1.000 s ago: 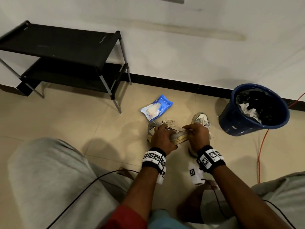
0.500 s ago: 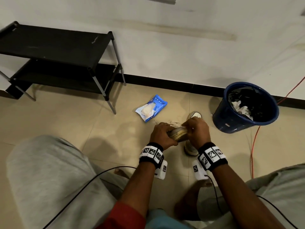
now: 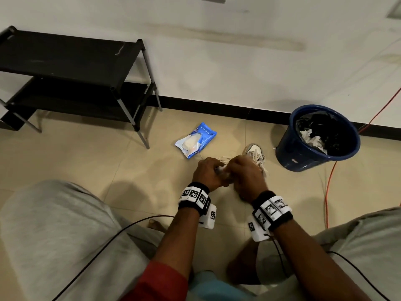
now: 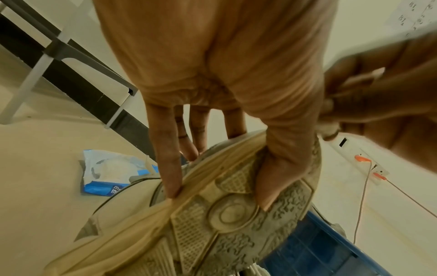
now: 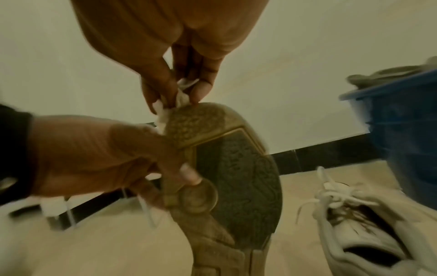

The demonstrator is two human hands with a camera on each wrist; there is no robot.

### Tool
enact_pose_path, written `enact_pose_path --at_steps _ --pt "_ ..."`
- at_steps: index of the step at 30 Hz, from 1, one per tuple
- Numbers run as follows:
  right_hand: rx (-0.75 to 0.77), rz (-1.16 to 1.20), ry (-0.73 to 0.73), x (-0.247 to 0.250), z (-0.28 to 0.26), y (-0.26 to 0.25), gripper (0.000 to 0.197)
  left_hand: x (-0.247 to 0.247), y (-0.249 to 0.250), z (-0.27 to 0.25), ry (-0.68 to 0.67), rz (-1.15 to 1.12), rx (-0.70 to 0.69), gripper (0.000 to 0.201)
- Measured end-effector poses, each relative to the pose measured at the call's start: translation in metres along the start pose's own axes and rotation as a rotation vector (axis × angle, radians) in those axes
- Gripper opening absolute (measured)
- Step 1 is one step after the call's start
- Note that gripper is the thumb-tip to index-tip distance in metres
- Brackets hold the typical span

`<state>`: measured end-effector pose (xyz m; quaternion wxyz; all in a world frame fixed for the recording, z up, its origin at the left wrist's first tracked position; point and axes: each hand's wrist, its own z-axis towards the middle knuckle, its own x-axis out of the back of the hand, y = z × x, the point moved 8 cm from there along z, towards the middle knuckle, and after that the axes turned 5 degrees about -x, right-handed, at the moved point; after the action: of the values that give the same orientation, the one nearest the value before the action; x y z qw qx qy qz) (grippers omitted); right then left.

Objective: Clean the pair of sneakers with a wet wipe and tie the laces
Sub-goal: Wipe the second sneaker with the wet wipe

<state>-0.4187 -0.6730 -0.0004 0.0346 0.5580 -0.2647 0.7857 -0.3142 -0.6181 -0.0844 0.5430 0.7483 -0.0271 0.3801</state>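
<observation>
My left hand (image 4: 220,194) grips a beige sneaker (image 4: 224,233) by its edge, thumb on the patterned sole, which is turned towards the wrist cameras. My right hand (image 5: 181,97) pinches a crumpled white wet wipe (image 5: 163,115) against the rim at one end of that sole (image 5: 236,177). In the head view both hands, left hand (image 3: 208,172) and right hand (image 3: 245,174), meet above the floor and hide most of the held shoe. The second sneaker (image 3: 256,154) lies on the tiles just beyond my right hand, laces loose (image 5: 331,196).
A blue wet-wipe pack (image 3: 196,140) lies on the floor behind my hands. A blue bin (image 3: 319,137) with rubbish stands at the right, an orange cable (image 3: 327,192) beside it. A black shoe rack (image 3: 71,72) stands against the wall at the left.
The hands have drawn closer together around the sneaker and raised it off the floor with its sole turned up. The right hand now works at its end.
</observation>
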Motion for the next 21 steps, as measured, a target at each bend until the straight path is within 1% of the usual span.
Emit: enact_pose_path --at_steps 2,3,4,5,7,9,11,14,16,18,21 --pt "0.164 -0.059 -0.050 -0.014 -0.009 -0.022 0.022 -0.001 -0.002 0.002 0.010 0.032 -0.016 0.053" --pt "0.190 -0.085 -0.054 -0.014 -0.009 -0.023 0.022 -0.003 -0.005 0.004 0.021 0.024 -0.024 0.054" --pt "0.174 -0.098 -0.033 -0.010 -0.007 -0.017 0.023 -0.006 -0.008 0.005 0.025 0.010 -0.019 0.057" --pt "0.137 -0.094 0.009 -0.004 -0.004 -0.010 0.025 -0.006 -0.010 0.006 0.026 0.006 -0.019 0.059" --pt "0.012 -0.020 0.104 0.008 -0.003 0.010 0.023 -0.002 -0.010 0.004 0.032 -0.006 -0.017 0.058" --pt "-0.130 0.151 0.190 0.015 -0.003 0.029 0.012 0.007 -0.004 0.001 0.053 -0.058 -0.032 0.062" --pt "-0.232 0.313 0.257 0.015 -0.002 0.042 0.017 0.016 0.002 -0.001 0.082 -0.111 -0.064 0.067" --pt "-0.250 0.337 0.279 0.012 -0.002 0.036 0.014 0.023 0.004 -0.004 0.095 -0.165 -0.079 0.065" --pt "-0.284 0.358 0.325 0.011 -0.004 0.038 0.015 0.022 0.000 -0.003 0.093 -0.172 -0.071 0.067" --pt "-0.359 0.415 0.370 0.006 -0.005 0.050 0.020 0.024 -0.007 -0.003 0.105 -0.180 -0.069 0.072" --pt "-0.501 0.449 0.347 -0.008 -0.007 0.066 0.024 0.025 -0.013 -0.005 0.117 -0.206 -0.095 0.073"
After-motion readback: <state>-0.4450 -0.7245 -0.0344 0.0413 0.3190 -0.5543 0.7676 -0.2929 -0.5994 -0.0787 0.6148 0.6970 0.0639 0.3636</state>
